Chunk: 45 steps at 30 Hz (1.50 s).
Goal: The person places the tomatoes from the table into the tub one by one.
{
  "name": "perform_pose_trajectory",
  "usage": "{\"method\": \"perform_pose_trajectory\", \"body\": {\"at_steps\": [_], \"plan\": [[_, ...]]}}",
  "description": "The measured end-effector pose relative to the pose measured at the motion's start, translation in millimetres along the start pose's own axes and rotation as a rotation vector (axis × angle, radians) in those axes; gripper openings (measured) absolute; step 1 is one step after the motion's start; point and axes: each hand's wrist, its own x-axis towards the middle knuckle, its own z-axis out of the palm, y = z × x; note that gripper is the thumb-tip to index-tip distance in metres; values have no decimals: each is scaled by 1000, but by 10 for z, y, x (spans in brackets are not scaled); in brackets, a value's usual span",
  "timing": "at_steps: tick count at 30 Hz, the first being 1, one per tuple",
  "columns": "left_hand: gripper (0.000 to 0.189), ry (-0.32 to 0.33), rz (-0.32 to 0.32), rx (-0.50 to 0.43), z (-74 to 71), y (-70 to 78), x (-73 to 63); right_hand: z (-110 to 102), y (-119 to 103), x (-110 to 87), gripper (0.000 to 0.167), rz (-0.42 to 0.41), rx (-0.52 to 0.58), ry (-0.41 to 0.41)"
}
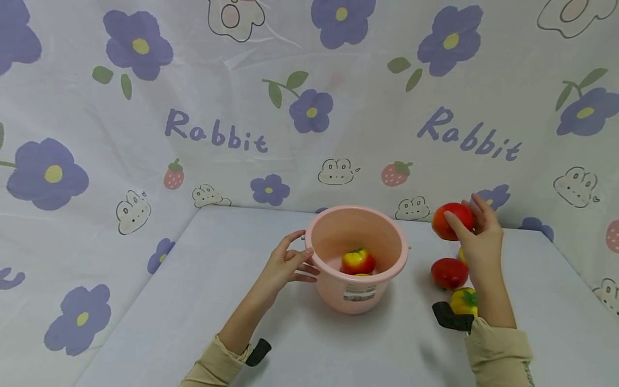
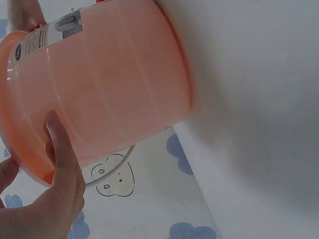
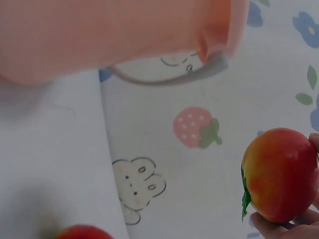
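Observation:
A pink bucket (image 1: pixel 355 298) stands upright on the white table. My left hand (image 1: pixel 282 263) grips its left rim, the thumb at the rim and the fingers along the outer wall, as the left wrist view also shows on the bucket (image 2: pixel 119 74). To the right of the bucket and above the table, my right hand (image 1: pixel 483 236) holds a red-and-orange tomato (image 1: pixel 454 220). Green leaves show on this tomato (image 3: pixel 281 174) in the right wrist view. Inside the bucket lies a yellow-and-red tomato (image 1: pixel 358 262), with another piece mostly hidden below it.
Right of the bucket lie a dark red fruit (image 1: pixel 450 273) and a yellow one with green leaves (image 1: pixel 463 301). Another yellow piece is partly hidden by the right hand. A patterned curtain (image 1: pixel 309 64) hangs behind the table (image 1: pixel 193 279). The bucket's handle (image 3: pixel 149 81) hangs behind it.

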Motion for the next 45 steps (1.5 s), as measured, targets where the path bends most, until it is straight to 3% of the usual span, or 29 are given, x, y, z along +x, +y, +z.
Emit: {"method": "perform_pose_trajectory", "body": {"at_steps": [20, 45], "plan": [[58, -2, 5, 6, 2, 3, -8, 526, -465, -122, 69, -242, 22, -93], [59, -5, 7, 7, 2, 1, -5, 979, -727, -229, 69, -341, 99, -215]]}}
